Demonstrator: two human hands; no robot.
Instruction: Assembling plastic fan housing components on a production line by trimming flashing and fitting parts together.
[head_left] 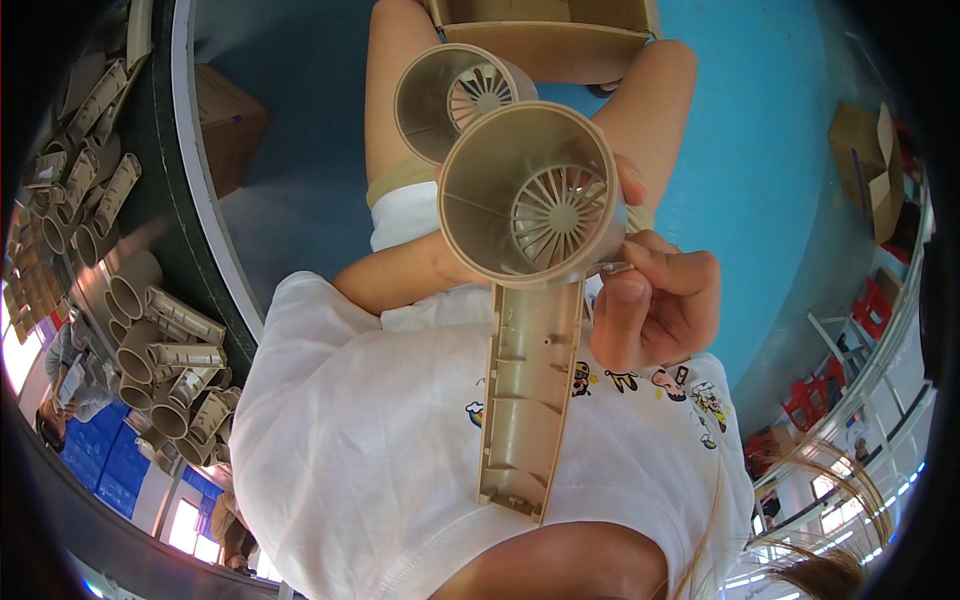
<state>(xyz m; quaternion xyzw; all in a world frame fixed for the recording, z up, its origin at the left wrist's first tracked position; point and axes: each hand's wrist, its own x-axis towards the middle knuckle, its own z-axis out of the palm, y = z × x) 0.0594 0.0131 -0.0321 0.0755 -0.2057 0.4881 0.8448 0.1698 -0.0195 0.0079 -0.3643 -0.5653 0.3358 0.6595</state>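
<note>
Parts of beige plastic (pixel 138 350), round cups and trough-shaped arms, lie heaped at left on a dark green table (pixel 170 190). A brown cardboard box (pixel 235 130) stands just right of it, contents hidden. Next, far of centre, a round beige plastic cup (pixel 415 110) sits by the thigh, its base slotted like spokes; farther beyond is an open brown cardboard carton (pixel 545 48), whose contents I cannot tell.

At centre, before the chest, is a beige plastic cup-and-arm piece (pixel 485 190): slotted base inside, ribbed arm pointing near. The left hand (pixel 630 182), mostly hidden behind, curls its fingers around the cup's right side. Right of that, the right hand (pixel 665 295) pinches a small thin shiny piece (pixel 615 267) just beside the rim. The step in hand looks like close work there; the next move calls for a steady cup and a controlled pinch. Far right stands another cardboard box (pixel 860 170).
</note>
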